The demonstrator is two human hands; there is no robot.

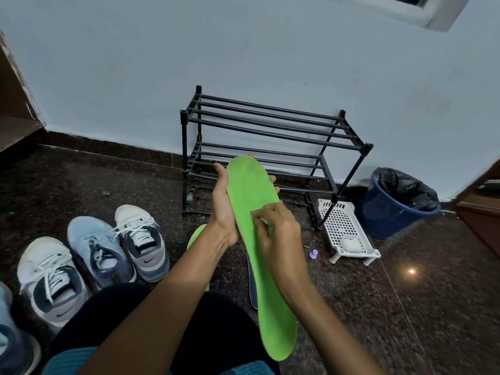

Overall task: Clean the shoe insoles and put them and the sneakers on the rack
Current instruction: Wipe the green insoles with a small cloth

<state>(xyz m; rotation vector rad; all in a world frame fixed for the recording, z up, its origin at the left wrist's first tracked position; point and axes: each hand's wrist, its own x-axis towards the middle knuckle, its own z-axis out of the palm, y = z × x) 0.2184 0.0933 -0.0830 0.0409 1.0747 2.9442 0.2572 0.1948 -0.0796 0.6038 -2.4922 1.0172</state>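
Note:
A long green insole [253, 190] is held up in front of me, toe end pointing at the black shoe rack [270, 136]. My left hand [223, 204] grips its left edge from underneath. My right hand [278, 231] pinches a small white wipe [259, 216] and presses it against the insole's middle. A second green insole [196, 235] lies on the floor behind my left wrist, and a dark insole [251, 280] shows under the held one. Several sneakers stand at the left: a white one [142, 239], a light blue one [100, 247] and another white one [51, 277].
The rack stands empty against the pale wall. A white perforated tray [346, 228] holding a white pad sits on the floor to its right, with a small purple cap [313, 253] beside it. A blue bin with a black liner [397, 204] is further right. The floor is dark speckled stone.

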